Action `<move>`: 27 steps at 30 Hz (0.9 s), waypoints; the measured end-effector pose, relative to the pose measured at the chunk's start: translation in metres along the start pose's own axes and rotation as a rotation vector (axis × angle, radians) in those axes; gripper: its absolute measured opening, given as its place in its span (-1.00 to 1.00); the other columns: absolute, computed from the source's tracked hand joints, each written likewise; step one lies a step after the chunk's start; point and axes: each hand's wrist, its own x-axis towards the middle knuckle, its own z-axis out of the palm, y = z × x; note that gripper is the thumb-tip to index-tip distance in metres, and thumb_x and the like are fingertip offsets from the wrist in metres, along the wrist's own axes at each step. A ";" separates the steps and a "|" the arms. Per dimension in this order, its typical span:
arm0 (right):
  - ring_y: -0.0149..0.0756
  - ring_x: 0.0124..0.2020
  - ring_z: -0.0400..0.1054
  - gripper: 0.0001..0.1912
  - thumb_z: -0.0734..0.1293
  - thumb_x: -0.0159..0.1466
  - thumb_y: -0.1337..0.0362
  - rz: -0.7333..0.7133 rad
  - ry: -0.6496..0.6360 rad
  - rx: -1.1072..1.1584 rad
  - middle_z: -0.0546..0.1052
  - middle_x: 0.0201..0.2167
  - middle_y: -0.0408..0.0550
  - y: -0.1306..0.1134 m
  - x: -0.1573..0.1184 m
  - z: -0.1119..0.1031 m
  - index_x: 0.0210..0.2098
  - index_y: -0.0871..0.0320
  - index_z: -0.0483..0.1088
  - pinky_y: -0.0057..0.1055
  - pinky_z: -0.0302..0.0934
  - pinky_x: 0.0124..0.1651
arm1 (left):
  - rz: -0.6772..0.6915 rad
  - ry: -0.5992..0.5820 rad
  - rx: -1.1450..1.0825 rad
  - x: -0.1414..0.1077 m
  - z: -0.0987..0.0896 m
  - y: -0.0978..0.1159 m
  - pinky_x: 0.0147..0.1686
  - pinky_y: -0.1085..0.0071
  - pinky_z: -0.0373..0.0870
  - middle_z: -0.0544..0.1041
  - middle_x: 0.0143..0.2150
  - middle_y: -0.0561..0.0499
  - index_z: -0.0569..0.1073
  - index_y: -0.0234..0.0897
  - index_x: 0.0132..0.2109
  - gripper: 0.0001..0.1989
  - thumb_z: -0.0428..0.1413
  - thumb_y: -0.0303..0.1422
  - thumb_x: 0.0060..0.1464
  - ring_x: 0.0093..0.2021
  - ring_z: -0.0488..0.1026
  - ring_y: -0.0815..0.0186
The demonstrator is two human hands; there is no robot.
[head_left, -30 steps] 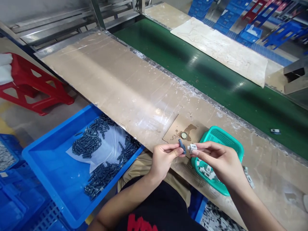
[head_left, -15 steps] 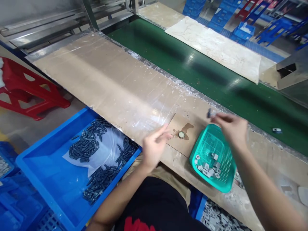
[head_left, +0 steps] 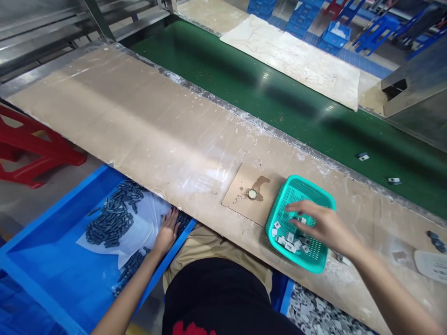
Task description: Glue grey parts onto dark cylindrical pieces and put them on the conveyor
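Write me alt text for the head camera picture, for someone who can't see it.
A person at a workbench reaches the right hand into a green basket of small white parts, while the left hand reaches into a blue bin of dark parts. Beyond the bench runs a green conveyor belt carrying two small pieces.

Green conveyor belt [head_left: 279, 107] runs across the top from ten to three o'clock, with two small parts [head_left: 363, 156] riding at three. A red stool [head_left: 31, 149] sits at nine. A stained card [head_left: 249, 193] lies dead centre on the bench [head_left: 139, 121].
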 end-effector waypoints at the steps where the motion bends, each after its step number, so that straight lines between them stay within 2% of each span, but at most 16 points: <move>1: -0.13 -0.11 0.41 -0.76 0.31 0.22 0.18 -0.056 -0.076 0.006 0.53 -0.14 0.00 -0.005 -0.004 0.011 -0.13 0.08 0.44 -0.19 0.33 -0.08 | 0.003 -0.036 -0.012 -0.003 0.002 -0.001 0.21 0.04 0.10 0.43 0.13 -0.15 0.43 -0.29 0.00 -0.57 -0.05 -0.17 0.06 0.22 0.24 0.07; 4: -0.15 -0.14 0.42 -0.79 0.26 0.27 0.18 -0.057 -0.090 0.068 0.54 -0.20 0.03 -0.008 -0.009 0.034 -0.17 0.11 0.44 -0.20 0.33 -0.10 | -0.030 -0.092 -0.047 -0.011 -0.004 0.000 0.19 0.14 0.18 0.46 0.11 -0.09 0.47 -0.23 -0.04 -0.61 -0.02 -0.21 0.03 0.17 0.32 0.11; 6: -0.17 -0.19 0.43 -0.81 0.26 0.27 0.17 -0.004 -0.071 0.147 0.54 -0.26 0.02 -0.007 -0.009 0.039 -0.25 0.12 0.46 -0.21 0.33 -0.13 | -0.100 -0.069 -0.064 -0.016 -0.014 0.001 0.16 0.17 0.21 0.50 0.06 -0.09 0.49 -0.20 -0.08 -0.66 -0.01 -0.25 0.02 0.11 0.38 0.11; 10: -0.18 -0.29 0.48 -0.71 0.34 0.19 0.09 0.254 0.023 0.384 0.58 -0.30 0.01 -0.010 -0.009 0.029 -0.20 0.14 0.48 -0.29 0.39 -0.26 | -0.321 0.080 -0.102 -0.022 -0.036 0.007 0.10 0.13 0.28 0.53 0.00 -0.16 0.50 -0.25 -0.15 -0.71 0.02 -0.27 0.01 0.09 0.39 0.03; 12: -0.17 -0.33 0.49 -0.65 0.35 0.16 0.05 0.319 0.103 0.434 0.58 -0.33 0.01 -0.015 -0.005 0.020 -0.16 0.14 0.49 -0.31 0.40 -0.33 | -0.412 0.130 -0.139 -0.024 -0.049 0.015 0.03 0.14 0.36 0.54 -0.03 -0.20 0.52 -0.31 -0.20 -0.73 0.07 -0.27 -0.01 0.05 0.41 0.01; 14: -0.19 -0.33 0.48 -0.63 0.34 0.18 0.07 0.266 0.190 0.382 0.57 -0.32 -0.01 -0.022 0.005 0.016 -0.09 0.12 0.47 -0.31 0.40 -0.33 | -0.498 0.109 -0.272 -0.026 -0.063 0.030 -0.08 0.21 0.46 0.57 -0.09 -0.20 0.53 -0.35 -0.22 -0.76 0.11 -0.33 -0.03 -0.06 0.49 0.07; 17: -0.24 -0.33 0.46 -0.68 0.31 0.23 0.18 0.061 0.288 0.160 0.55 -0.29 -0.02 -0.030 0.028 0.020 -0.05 0.11 0.44 -0.30 0.38 -0.26 | -0.721 0.023 -0.758 -0.030 -0.080 0.065 -0.19 0.37 0.51 0.60 -0.17 -0.14 0.52 -0.36 -0.18 -0.77 0.16 -0.50 -0.06 -0.21 0.55 0.24; 19: -0.25 -0.30 0.45 -0.77 0.27 0.26 0.24 -0.102 0.294 -0.007 0.53 -0.28 0.00 -0.032 0.043 0.028 -0.11 0.13 0.44 -0.30 0.38 -0.23 | -0.867 0.002 -1.067 -0.032 -0.088 0.090 -0.26 0.46 0.52 0.60 -0.24 -0.11 0.52 -0.36 -0.18 -0.75 0.16 -0.60 -0.08 -0.29 0.55 0.31; 21: -0.25 -0.24 0.45 -0.79 0.20 0.31 0.30 -0.232 0.220 -0.135 0.52 -0.20 0.04 -0.031 0.053 0.035 -0.14 0.14 0.43 -0.31 0.38 -0.21 | -0.949 0.006 -1.220 -0.035 -0.092 0.110 -0.40 0.54 0.51 0.60 -0.34 -0.08 0.52 -0.37 -0.22 -0.78 0.14 -0.64 -0.05 -0.40 0.54 0.37; 24: -0.23 -0.16 0.43 -0.73 0.10 0.35 0.35 -0.325 0.053 -0.272 0.48 -0.10 0.06 -0.027 0.061 0.039 -0.10 0.14 0.40 -0.29 0.39 -0.17 | -1.041 -0.027 -1.354 -0.040 -0.093 0.130 -0.53 0.62 0.44 0.57 -0.43 -0.05 0.52 -0.41 -0.32 -0.85 0.10 -0.66 -0.01 -0.50 0.50 0.44; 27: -0.20 -0.13 0.42 -0.71 0.08 0.36 0.36 -0.375 -0.044 -0.371 0.47 -0.09 0.08 -0.027 0.063 0.036 -0.08 0.14 0.39 -0.25 0.38 -0.15 | -1.043 -0.165 -1.428 -0.045 -0.087 0.143 -0.50 0.64 0.43 0.56 -0.42 -0.04 0.52 -0.41 -0.37 -0.90 0.15 -0.64 -0.04 -0.49 0.50 0.45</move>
